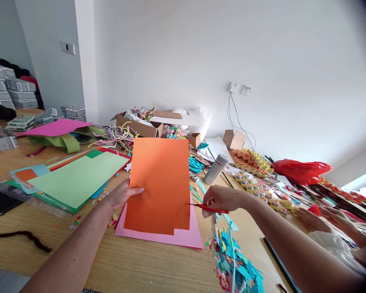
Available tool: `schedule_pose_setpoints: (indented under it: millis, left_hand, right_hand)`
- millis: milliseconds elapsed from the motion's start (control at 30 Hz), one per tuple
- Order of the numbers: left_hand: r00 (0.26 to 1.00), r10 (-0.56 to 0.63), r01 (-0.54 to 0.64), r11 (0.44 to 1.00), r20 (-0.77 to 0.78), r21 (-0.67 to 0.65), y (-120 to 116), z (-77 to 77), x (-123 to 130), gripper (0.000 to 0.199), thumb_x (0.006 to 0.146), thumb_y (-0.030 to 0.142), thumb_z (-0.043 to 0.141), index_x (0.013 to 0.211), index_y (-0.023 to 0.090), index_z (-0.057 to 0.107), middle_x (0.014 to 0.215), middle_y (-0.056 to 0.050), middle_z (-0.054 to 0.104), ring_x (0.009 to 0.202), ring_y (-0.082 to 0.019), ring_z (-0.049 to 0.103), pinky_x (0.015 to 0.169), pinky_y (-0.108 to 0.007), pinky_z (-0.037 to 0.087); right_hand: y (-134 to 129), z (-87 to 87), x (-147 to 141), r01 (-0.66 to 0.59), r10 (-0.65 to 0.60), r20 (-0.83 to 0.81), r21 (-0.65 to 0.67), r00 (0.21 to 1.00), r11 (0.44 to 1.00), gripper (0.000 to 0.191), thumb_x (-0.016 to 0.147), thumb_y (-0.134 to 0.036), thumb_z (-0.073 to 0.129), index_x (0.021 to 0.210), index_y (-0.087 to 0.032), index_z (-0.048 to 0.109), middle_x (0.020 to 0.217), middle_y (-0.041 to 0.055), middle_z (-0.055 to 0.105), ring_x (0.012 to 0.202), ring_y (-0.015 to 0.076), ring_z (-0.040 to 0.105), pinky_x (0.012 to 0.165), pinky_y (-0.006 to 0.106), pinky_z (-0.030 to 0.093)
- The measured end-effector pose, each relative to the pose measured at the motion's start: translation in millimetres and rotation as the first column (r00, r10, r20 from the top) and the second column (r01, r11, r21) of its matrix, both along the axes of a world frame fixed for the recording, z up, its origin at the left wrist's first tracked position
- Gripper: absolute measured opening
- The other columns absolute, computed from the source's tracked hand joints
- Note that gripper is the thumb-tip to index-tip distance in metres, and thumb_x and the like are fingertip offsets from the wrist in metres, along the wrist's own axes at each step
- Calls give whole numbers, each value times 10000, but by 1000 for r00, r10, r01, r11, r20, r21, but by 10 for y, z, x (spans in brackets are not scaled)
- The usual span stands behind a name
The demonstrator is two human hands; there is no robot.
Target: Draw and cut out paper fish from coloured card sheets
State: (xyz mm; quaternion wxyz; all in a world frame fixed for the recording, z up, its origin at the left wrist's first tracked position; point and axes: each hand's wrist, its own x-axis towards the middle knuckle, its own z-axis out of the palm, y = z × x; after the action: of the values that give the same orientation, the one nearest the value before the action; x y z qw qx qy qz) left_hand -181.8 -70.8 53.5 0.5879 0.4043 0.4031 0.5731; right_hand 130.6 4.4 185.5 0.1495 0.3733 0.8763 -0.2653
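Blue paper scraps [242,266] lie heaped on the bench [134,264], near the lower right. Beyond them, pink paper [189,241] lies beneath an orange sheet [161,175], which the left hand [120,197] grips by its left edge, thumb on the front. The right hand [218,199] is closed around red scissors [216,210], their blades at the sheet's right edge, beside a drawn outline; whether they bite into the paper is hard to tell. Farther off stand a silver bottle [215,170] and an open cardboard box [140,124], before a white wall [171,53].
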Motion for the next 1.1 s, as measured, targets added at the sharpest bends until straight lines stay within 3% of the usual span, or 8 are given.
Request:
schedule_pose_setpoints:
  millis: [367, 1100]
  left_hand:
    - [999, -47, 47, 999, 9, -5, 26, -52, -37, 535, 604, 313, 800, 1082, 149, 627, 1119, -117, 671, 996, -337, 630, 839, -443, 520]
    - [997, -80, 79, 997, 19, 26, 53, -80, -64, 492, 638, 296, 786, 1084, 164, 624, 1109, -117, 670, 987, -320, 630, 843, -431, 510]
  right_hand:
    - [42, 13, -51, 2, 1, 108, -23, 994, 1000, 470, 657, -620, 654, 662, -152, 697, 537, -16, 536, 469, 70, 376, 429, 212, 247]
    - [40, -13, -42, 11, -11, 111, -1, 994, 1000, 490, 679, -625, 632, 635, -139, 672, 512, -29, 467, 474, 63, 337, 432, 215, 219]
